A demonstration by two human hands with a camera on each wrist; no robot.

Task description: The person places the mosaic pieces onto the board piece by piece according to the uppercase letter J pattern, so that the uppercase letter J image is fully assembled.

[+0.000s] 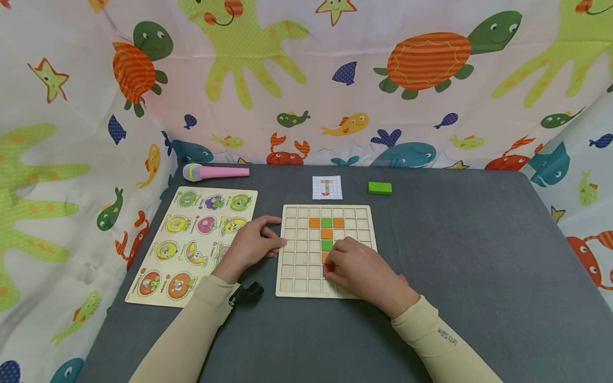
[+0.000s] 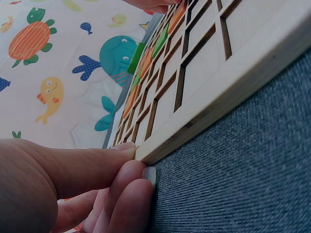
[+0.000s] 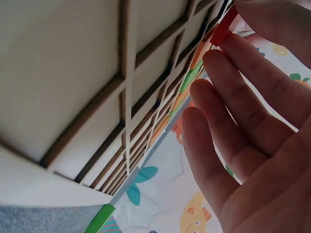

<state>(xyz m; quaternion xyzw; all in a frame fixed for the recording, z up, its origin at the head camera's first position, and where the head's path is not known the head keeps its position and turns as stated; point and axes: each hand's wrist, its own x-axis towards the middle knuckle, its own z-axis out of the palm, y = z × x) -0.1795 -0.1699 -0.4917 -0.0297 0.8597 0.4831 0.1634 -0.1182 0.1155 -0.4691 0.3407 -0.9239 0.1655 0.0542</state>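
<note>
A wooden grid board [image 1: 303, 287] lies flat on the table. Orange and green square tiles fill a short row near its top, with a column running down from the row's middle. My left hand [image 1: 254, 244] holds the board's left edge, its thumb [image 2: 92, 167] at the rim and curled fingers beside it. Between thumb and index finger, my right hand [image 1: 361, 271] pinches a red square tile [image 3: 225, 30] over the lower part of that column; the other fingers extend loosely. The hand hides part of the board's lower right.
Behind the board lies a small card [image 1: 327, 188] with a coloured J-shaped pattern, and right of it green tiles [image 1: 380, 188]. A fruit puzzle board [image 1: 163, 255] and pink toy microphone [image 1: 222, 172] are at left. Something red [image 1: 403, 277] peeks out by the right wrist.
</note>
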